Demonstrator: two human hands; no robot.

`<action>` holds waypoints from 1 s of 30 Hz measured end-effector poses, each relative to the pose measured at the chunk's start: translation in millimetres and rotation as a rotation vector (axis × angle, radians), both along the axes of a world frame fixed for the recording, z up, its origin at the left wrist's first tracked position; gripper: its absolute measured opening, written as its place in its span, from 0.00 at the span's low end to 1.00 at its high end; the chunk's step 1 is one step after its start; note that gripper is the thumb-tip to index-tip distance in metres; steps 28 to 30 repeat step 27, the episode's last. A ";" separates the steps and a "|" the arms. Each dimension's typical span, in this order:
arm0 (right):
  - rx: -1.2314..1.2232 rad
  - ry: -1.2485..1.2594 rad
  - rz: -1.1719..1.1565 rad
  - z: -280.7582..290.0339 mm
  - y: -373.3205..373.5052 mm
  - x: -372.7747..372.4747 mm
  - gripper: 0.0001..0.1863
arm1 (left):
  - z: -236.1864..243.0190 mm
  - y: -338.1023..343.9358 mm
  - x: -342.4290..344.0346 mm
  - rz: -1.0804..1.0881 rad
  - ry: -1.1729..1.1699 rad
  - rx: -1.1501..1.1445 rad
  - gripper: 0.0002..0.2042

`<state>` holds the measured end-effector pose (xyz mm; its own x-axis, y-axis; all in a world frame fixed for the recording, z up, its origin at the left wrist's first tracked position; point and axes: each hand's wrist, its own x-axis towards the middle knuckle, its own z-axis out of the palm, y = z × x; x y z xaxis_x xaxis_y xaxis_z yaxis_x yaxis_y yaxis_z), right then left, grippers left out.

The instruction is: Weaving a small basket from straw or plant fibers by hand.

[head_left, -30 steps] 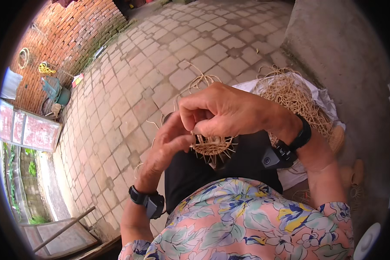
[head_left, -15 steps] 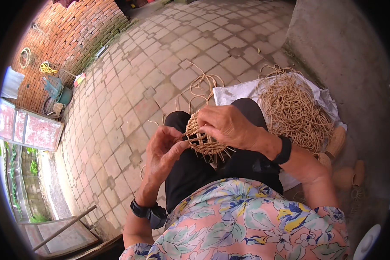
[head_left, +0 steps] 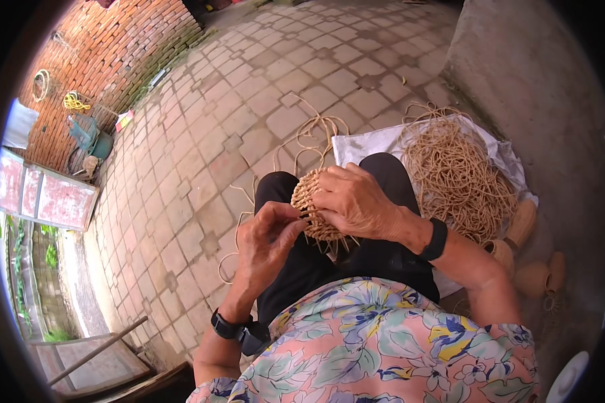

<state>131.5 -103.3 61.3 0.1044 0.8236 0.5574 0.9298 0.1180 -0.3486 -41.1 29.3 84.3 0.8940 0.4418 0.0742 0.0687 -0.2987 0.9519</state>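
Observation:
A small round piece of tan woven cord work [head_left: 305, 193] sits above my lap, between my knees. Loose cord ends stick out from its lower edge. My right hand [head_left: 357, 203] is closed over its right side, with the fingers bent onto the weave and covering part of it. At the left edge, my left hand [head_left: 265, 236] pinches with thumb and forefinger; a strand of cord at the weave seems to be between the tips, though it barely shows. Long cords [head_left: 325, 123] trail from beyond my knees onto the paving.
To the right, a large tangled heap of tan cord [head_left: 457, 176] lies on a white sheet [head_left: 356, 146]. Several woven pieces [head_left: 521, 224] lie beside it. A concrete wall [head_left: 524, 74] rises at the right, a brick wall [head_left: 121, 50] at the far left. A wooden pole [head_left: 97, 351] leans lower left.
Open gaps between the strands have closed up as the weave was drawn tighter. My left hand has shifted slightly right and down; my right hand now lies flatter over the piece.

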 end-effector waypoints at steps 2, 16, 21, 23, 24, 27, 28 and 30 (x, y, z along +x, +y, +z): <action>-0.021 -0.007 -0.013 0.6 -5.3 2.0 0.07 | -0.2 2.6 3.1 0.019 0.081 0.170 0.05; -0.486 -0.030 -0.313 17.8 -13.8 -23.1 0.05 | -11.1 3.2 14.8 0.049 0.106 0.471 0.03; -0.436 0.058 -0.330 8.8 -14.5 -20.0 0.04 | -9.8 3.8 16.4 0.023 0.085 0.488 0.03; -0.388 0.115 -0.328 4.8 -13.7 -18.5 0.04 | -9.9 4.1 16.9 0.006 0.074 0.484 0.03; -0.385 0.138 -0.358 3.2 -12.9 -19.4 0.04 | -9.9 4.1 17.0 0.004 0.072 0.482 0.03; -0.369 0.208 -0.389 -4.3 -12.8 -17.1 0.06 | -9.0 4.1 17.2 -0.009 0.067 0.500 0.03; -0.369 0.208 -0.389 -4.3 -12.8 -17.1 0.06 | -9.0 4.1 17.2 -0.009 0.067 0.500 0.03; -0.369 0.208 -0.389 -4.3 -12.8 -17.1 0.06 | -9.0 4.1 17.2 -0.009 0.067 0.500 0.03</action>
